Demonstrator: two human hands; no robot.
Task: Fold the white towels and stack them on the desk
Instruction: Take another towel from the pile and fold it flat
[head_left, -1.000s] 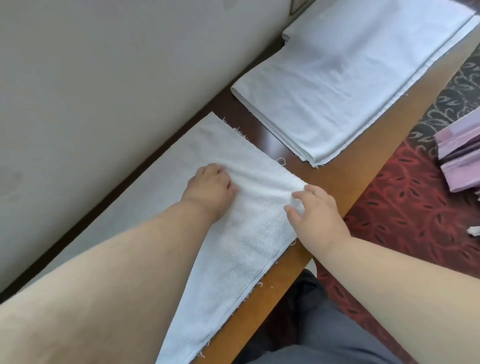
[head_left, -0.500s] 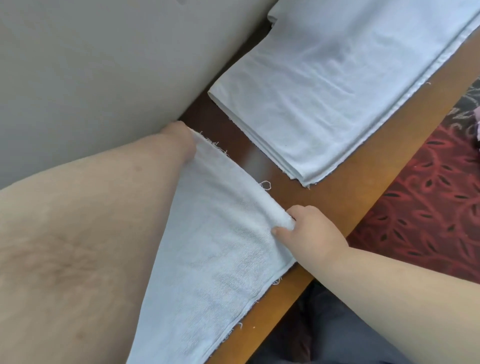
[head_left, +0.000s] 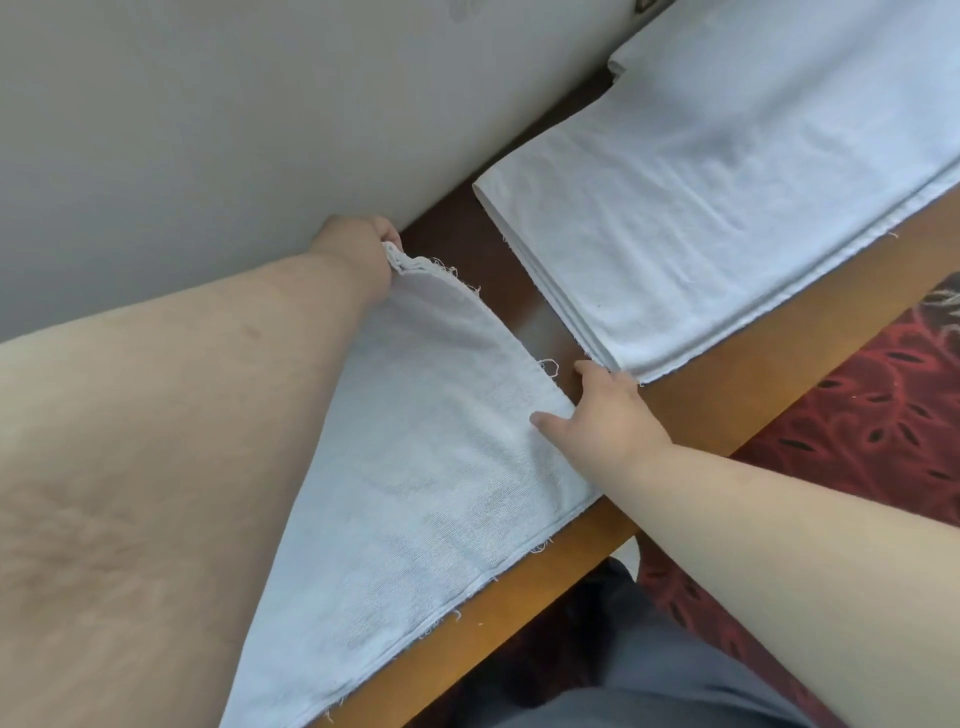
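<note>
One towel (head_left: 441, 467) lies along the near part of the desk (head_left: 691, 415), partly folded, with its long edge close to the front edge of the desk. The left hand (head_left: 358, 244) is at the far corner of this towel, next to the wall (head_left: 208, 130). Its fingers are curled around the corner, where several layers of cloth are bunched together, and this corner is lifted a little from the desk. The right hand (head_left: 608, 410) is at the near corner of the same end. The thumb lies on top of the towel and the other fingers go over the edge, so it seems to pinch the corner, but the fingertips under the cloth are hidden.

Farther along the desk there is a stack (head_left: 701, 208) of folded white towels. It lies flat, its layers show at the side, and it is just beside the right hand, maybe touching it.

I judge that the task is partly done: some towels are already folded and stacked. This towel still needs at least one more fold and then must go on the stack. I cannot see any other unfolded towels.
</note>
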